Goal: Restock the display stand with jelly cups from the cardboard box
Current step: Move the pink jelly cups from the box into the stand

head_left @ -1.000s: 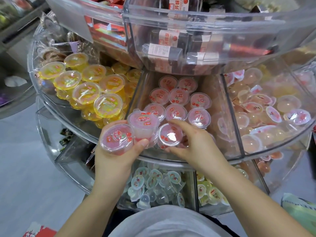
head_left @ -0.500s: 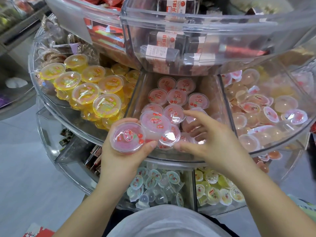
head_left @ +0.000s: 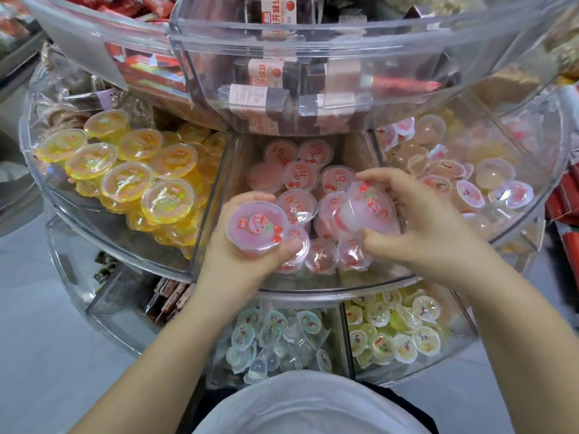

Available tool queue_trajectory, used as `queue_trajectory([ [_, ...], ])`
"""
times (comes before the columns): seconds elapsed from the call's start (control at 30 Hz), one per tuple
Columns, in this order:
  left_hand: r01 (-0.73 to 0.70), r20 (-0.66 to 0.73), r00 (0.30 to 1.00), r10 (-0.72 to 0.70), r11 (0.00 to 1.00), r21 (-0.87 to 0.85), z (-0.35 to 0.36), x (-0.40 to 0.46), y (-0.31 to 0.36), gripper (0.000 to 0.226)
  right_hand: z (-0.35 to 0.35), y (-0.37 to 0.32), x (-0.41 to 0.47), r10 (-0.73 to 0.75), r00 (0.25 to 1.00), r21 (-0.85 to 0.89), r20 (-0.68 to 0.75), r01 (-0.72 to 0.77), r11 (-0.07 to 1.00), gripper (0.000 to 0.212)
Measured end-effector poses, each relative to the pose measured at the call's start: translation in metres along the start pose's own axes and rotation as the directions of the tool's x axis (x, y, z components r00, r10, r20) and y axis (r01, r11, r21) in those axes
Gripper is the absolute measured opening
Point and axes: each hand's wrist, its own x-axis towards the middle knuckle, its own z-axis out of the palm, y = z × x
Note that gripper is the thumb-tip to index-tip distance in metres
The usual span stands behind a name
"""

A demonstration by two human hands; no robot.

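Now two hands work over the middle bin (head_left: 219,195) of the clear stand (head_left: 344,286). Left hand (head_left: 247,261) grips one pink cup (head_left: 257,228) at 9 o'clock; right hand (head_left: 416,227) pinches a tilted cup (head_left: 371,211) at 3. Roughly a dozen pink cups (head_left: 300,175) lie beneath. Yellow cups (head_left: 131,180) fill the bin at 10.

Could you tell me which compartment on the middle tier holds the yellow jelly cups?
The left compartment; its yellow cups contrast with the pink ones in the middle one.
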Motion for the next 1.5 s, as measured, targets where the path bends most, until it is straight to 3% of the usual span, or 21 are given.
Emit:
queue_trajectory([
  [0.23,-0.023,0.025,0.999,0.021,0.995,0.1,0.001,0.005,-0.006,0.06,-0.002,0.004,-0.009,0.009,0.974,-0.308,0.227,0.063,0.949,0.067],
  [0.4,-0.135,0.109,0.987,0.115,0.97,0.204,0.009,0.004,0.001,0.063,-0.003,0.01,-0.011,0.09,0.948,-0.183,0.305,-0.034,0.983,0.066],
  [0.6,-0.158,0.261,0.96,0.099,0.964,0.215,0.024,0.008,0.006,0.052,0.0,0.014,-0.012,0.016,0.976,-0.103,0.216,0.007,0.995,0.035],
  [0.7,-0.194,0.317,0.942,0.109,0.948,0.252,0.029,0.014,0.005,0.049,-0.007,0.016,-0.014,-0.063,0.988,-0.225,0.14,0.094,0.97,0.048],
  [0.87,-0.32,0.418,0.894,0.16,0.882,0.347,0.032,0.027,0.0,0.055,-0.016,0.016,-0.008,-0.147,0.976,-0.425,0.163,0.203,0.882,0.058],
  [1.0,-0.414,0.506,0.851,0.139,0.771,0.484,0.035,0.033,-0.007,0.059,-0.013,0.023,-0.003,-0.176,0.947,-0.629,0.268,0.311,0.713,0.064],
  [1.27,-0.454,0.524,0.849,0.07,0.604,0.655,0.042,0.032,-0.023,0.061,-0.001,0.033,0.004,-0.12,0.921,-0.733,0.371,0.369,0.572,0.061],
  [1.4,-0.461,0.516,0.855,0.05,0.529,0.713,0.038,0.034,-0.023,0.068,0.002,0.039,0.005,-0.107,0.926,-0.749,0.362,0.357,0.557,0.073],
  [1.5,-0.455,0.527,0.849,0.034,0.553,0.698,0.029,0.036,-0.02,0.08,-0.002,0.039,0.006,-0.132,0.923,-0.677,0.36,0.356,0.644,0.083],
])
